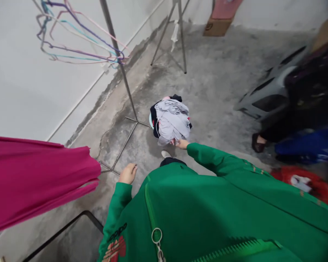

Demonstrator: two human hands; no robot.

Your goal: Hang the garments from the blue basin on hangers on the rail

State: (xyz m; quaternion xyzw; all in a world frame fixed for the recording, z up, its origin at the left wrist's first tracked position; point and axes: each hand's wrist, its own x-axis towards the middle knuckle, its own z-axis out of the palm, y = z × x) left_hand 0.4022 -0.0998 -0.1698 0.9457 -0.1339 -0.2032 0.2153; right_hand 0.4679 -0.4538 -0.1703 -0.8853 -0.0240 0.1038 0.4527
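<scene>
Right hand (182,144): Thumb and fingers, closed together, pinch the near edge of a light grey garment (173,118).
Left hand (127,173): Lowered beside the green jacket (191,203), fingers loosely curled; nothing shows in it, though I cannot tell how far it is open.
Clothes pile: The grey garment lies uppermost on dark clothes (155,125), heaped on the concrete floor just ahead of the wearer, a pale rim (151,120) peeking out at one side.
Metal stand (128,85): Upright beside the heap, with coloured hangers (84,27) clustered near its pole.
Magenta cloth (41,178): Spread at left, near the left hand.
Bystander: A dark-shod foot (258,142) near a grey chair (274,83).
</scene>
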